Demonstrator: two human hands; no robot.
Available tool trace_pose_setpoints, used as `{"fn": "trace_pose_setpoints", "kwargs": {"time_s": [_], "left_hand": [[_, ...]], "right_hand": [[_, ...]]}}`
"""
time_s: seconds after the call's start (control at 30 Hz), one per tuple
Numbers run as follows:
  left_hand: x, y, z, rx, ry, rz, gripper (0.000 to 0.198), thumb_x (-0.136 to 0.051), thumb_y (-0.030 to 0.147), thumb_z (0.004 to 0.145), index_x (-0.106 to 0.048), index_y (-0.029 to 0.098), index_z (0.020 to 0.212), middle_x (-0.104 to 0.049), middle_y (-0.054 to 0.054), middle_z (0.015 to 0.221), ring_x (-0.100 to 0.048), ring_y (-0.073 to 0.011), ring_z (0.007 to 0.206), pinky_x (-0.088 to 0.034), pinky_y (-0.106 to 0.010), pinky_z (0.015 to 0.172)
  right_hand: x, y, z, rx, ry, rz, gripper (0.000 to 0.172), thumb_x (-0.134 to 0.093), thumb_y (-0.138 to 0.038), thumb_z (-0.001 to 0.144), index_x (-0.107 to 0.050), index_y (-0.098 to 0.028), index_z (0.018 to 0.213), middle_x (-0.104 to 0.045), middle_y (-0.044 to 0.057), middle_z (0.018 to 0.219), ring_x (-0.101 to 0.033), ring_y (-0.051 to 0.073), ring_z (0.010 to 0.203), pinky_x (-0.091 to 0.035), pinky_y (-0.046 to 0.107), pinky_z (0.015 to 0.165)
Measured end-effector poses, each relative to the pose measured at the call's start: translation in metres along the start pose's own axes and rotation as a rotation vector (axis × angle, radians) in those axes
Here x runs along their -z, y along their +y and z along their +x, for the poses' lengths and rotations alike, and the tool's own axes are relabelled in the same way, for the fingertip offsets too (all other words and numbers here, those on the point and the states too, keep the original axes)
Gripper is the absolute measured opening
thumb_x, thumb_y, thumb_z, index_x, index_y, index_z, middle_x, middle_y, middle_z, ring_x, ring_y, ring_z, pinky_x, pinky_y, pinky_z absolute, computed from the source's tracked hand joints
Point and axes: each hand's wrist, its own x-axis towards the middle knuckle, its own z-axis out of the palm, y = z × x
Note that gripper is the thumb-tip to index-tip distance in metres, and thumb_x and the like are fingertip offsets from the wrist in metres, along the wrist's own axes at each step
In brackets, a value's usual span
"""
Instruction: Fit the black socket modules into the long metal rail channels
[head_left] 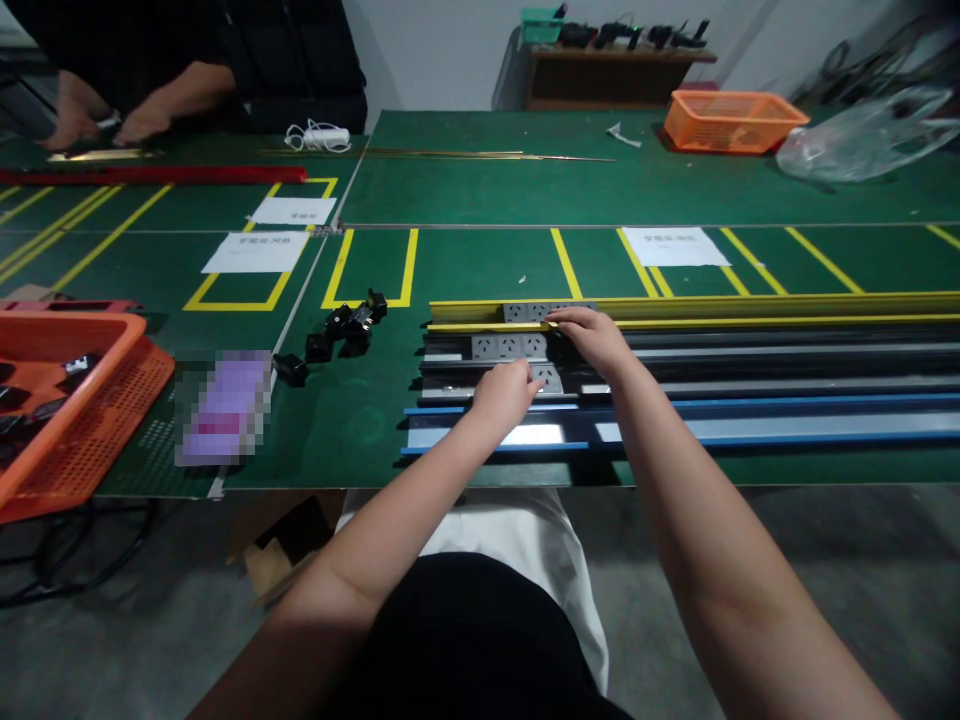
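Note:
My left hand [504, 398] is curled over the near black rail, its fingers bent against a grey power socket module [549, 379]; whatever lies inside the fingers is hidden. My right hand [592, 335] reaches over the yellow-edged rail [465, 314], fingers stretched left across its near edge by a row of grey sockets [525, 312]. Between the two hands, another group of sockets [510, 347] sits in a black rail [442, 345]. Closest to me lies a blue-edged rail [442, 432], under my left wrist.
Small black parts [337, 330] lie left of the rails, near a blurred purple item [225, 410]. An orange basket [82, 400] with black pieces stands at the left edge. White paper sheets [675, 247] and another orange basket [735, 120] are farther back. A co-worker's hands [142, 120] work at upper left.

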Motion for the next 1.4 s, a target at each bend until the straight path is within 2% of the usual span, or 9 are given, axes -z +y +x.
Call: {"fn": "trace_pose_setpoints", "kwargs": {"time_s": [0.47,0.7,0.87,0.93,1.0,1.1,1.17,1.27,1.4], "left_hand": [[-0.021,0.034,0.032,-0.066,-0.116,-0.077,0.022,-0.064,0.038,0.085,-0.072,0.018,0.085,-0.073,-0.013,0.09,-0.068,-0.026,0.092,-0.049,-0.036,0.083],[-0.027,0.028,0.036,-0.12,-0.105,-0.161,0.028,-0.062,0.041,0.086,-0.069,0.018,0.072,-0.072,-0.009,0.079,-0.067,-0.0222,0.081,-0.048,-0.032,0.078],[-0.009,0.017,0.016,-0.161,0.007,-0.321,0.034,-0.045,0.033,0.096,-0.068,0.018,0.076,-0.073,-0.006,0.077,-0.067,-0.0184,0.078,-0.048,-0.029,0.079],[0.007,0.001,0.003,-0.186,0.145,-0.381,0.031,-0.043,0.033,0.096,-0.068,0.019,0.084,-0.073,-0.005,0.082,-0.067,-0.016,0.08,-0.048,-0.025,0.079],[0.028,-0.028,-0.007,-0.143,0.402,-0.376,0.026,-0.045,0.033,0.095,-0.066,0.019,0.093,-0.071,-0.005,0.092,-0.065,-0.0156,0.089,-0.047,-0.025,0.084],[0.062,-0.09,-0.012,0.095,0.811,-0.261,0.021,-0.047,0.028,0.093,-0.063,0.017,0.099,-0.063,-0.009,0.107,-0.061,-0.0161,0.095,-0.047,-0.026,0.088],[0.081,-0.136,-0.009,0.284,0.947,-0.211,0.019,-0.05,0.024,0.09,-0.061,0.015,0.103,-0.058,-0.01,0.112,-0.06,-0.0157,0.091,-0.048,-0.028,0.087],[0.098,-0.19,-0.001,0.468,0.935,-0.133,0.016,-0.056,0.027,0.087,-0.059,0.016,0.098,-0.059,-0.009,0.097,-0.057,-0.021,0.103,-0.043,-0.036,0.099],[0.1,-0.216,0.002,0.498,0.722,-0.18,0.017,-0.062,0.025,0.081,-0.06,0.015,0.094,-0.063,-0.009,0.095,-0.058,-0.0223,0.099,-0.044,-0.038,0.098]], "right_hand": [[0.001,0.003,-0.007,-0.096,-0.003,0.27,0.024,-0.06,-0.024,0.078,-0.076,-0.021,0.095,-0.074,0.004,0.105,-0.066,0.021,0.104,-0.045,0.043,0.103],[-0.002,0.004,-0.007,-0.064,0.008,0.201,0.024,-0.059,-0.025,0.078,-0.076,-0.022,0.095,-0.075,0.004,0.103,-0.066,0.021,0.103,-0.046,0.043,0.102],[-0.002,0.004,-0.008,-0.064,0.02,0.137,0.024,-0.058,-0.024,0.078,-0.076,-0.022,0.093,-0.075,0.004,0.102,-0.066,0.021,0.103,-0.045,0.042,0.102],[-0.002,0.003,-0.008,-0.07,0.027,0.12,0.024,-0.058,-0.024,0.078,-0.076,-0.023,0.093,-0.075,0.003,0.102,-0.066,0.021,0.103,-0.045,0.042,0.102],[-0.002,0.002,-0.008,-0.061,0.034,0.098,0.024,-0.058,-0.024,0.078,-0.076,-0.023,0.093,-0.075,0.003,0.102,-0.066,0.021,0.104,-0.045,0.042,0.103],[-0.003,0.003,-0.008,-0.044,0.046,0.065,0.024,-0.058,-0.025,0.078,-0.076,-0.023,0.093,-0.075,0.003,0.102,-0.066,0.022,0.104,-0.045,0.043,0.102],[-0.004,0.003,-0.008,-0.046,0.059,0.052,0.024,-0.058,-0.026,0.078,-0.076,-0.023,0.094,-0.075,0.004,0.101,-0.066,0.023,0.103,-0.046,0.043,0.101],[-0.006,0.004,-0.008,-0.046,0.072,0.043,0.024,-0.058,-0.028,0.078,-0.076,-0.023,0.094,-0.074,0.004,0.101,-0.066,0.023,0.101,-0.047,0.044,0.098],[-0.008,0.005,-0.009,-0.01,0.082,0.031,0.024,-0.058,-0.028,0.078,-0.076,-0.023,0.093,-0.074,0.005,0.101,-0.066,0.023,0.102,-0.046,0.044,0.1]]}}
